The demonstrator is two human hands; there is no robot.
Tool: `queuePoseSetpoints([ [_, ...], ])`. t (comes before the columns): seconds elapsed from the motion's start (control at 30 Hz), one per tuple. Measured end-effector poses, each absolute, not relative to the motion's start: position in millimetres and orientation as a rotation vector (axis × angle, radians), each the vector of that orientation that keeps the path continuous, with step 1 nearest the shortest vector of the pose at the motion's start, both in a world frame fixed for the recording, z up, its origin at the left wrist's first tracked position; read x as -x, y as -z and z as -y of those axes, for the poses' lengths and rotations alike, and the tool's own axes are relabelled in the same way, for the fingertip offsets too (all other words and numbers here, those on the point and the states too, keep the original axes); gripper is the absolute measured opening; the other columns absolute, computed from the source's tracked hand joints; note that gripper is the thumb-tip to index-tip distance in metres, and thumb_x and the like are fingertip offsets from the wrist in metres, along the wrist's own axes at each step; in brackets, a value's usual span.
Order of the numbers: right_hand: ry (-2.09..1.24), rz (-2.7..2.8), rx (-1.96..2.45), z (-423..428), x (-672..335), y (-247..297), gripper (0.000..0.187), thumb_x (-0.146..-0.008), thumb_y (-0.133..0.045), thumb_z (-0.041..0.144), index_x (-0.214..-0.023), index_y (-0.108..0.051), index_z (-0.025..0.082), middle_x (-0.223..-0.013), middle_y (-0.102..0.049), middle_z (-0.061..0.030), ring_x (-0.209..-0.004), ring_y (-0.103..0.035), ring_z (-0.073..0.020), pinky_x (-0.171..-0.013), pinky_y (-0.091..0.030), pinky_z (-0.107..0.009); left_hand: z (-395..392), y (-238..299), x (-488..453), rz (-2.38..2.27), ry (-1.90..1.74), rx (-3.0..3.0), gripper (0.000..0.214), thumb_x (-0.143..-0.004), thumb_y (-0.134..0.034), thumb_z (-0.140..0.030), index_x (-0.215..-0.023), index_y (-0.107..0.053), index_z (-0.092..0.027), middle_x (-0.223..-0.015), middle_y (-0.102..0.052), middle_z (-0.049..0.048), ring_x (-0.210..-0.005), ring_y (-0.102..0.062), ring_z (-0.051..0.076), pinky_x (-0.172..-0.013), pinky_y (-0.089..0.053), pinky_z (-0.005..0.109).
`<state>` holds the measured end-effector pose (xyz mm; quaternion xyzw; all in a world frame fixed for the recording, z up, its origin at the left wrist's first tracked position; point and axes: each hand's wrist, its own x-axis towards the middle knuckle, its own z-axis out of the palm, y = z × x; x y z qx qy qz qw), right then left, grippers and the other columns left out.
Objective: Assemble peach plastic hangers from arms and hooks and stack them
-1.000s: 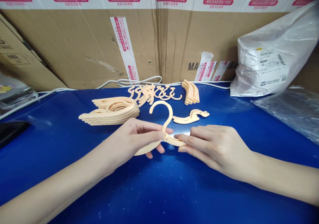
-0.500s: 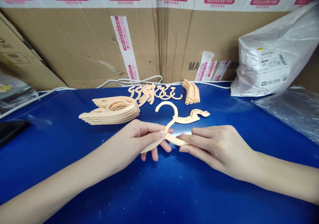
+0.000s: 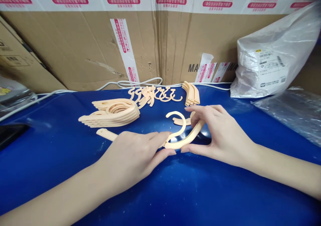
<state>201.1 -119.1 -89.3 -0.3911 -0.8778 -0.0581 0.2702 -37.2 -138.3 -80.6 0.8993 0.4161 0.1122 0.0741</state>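
Note:
A cream plastic folding hanger (image 3: pixel 182 142) lies across both my hands above the blue table, its hook curving up and opening to the left. My left hand (image 3: pixel 132 152) closes over the middle, near the base of the hook, with one hanger arm poking out to its left. Around the curved right arm, my right hand (image 3: pixel 218 132) has its thumb below and its fingers above. Behind my right fingers lies another cream hanger piece (image 3: pixel 178 121), partly hidden.
A stack of cream hanger arms (image 3: pixel 112 115) sits at the left. Loose hooks (image 3: pixel 164 93) and a bundle of short curved pieces (image 3: pixel 191 93) lie at the back. Behind them are a white cable (image 3: pixel 140 83) and cardboard boxes (image 3: pixel 87 45). A plastic-wrapped parcel (image 3: pixel 260 65) stands right.
The hanger has turned in my hands: its hook has tipped rightward and its right arm now rises away from me. My left hand has rolled palm-down; my right fingers have spread along the arm.

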Motion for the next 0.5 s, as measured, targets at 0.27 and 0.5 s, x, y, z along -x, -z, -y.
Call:
queuePoseSetpoints([
  [0.27,0.406,2.361,0.91,124.8,-201.5,85.1,0.048,-0.084,-0.061,0.053,-0.115,-0.058,0.017,-0.119,-0.057,-0.0161,-0.106,-0.051,-0.0288,-0.086,-0.041,-0.043,139.2,84.4,38.4,-1.25,-0.333,-2.759,0.041,-0.097,-0.037,-0.049,-0.107,-0.066,-0.022,-0.087,-0.074,0.0063,-0.07,-0.069,0.021,-0.056,-0.039,0.025],
  [0.5,0.288,2.481,0.758,129.6,-201.1,84.4,0.023,-0.092,-0.055,0.031,-0.108,-0.063,0.016,-0.084,-0.066,-0.0044,-0.077,-0.055,-0.0183,-0.066,-0.038,-0.033,137.6,84.2,39.0,-1.223,-0.367,-2.773,0.038,-0.098,-0.04,-0.046,-0.118,-0.063,-0.024,-0.097,-0.075,0.0042,-0.074,-0.07,0.02,-0.057,-0.041,0.024],
])
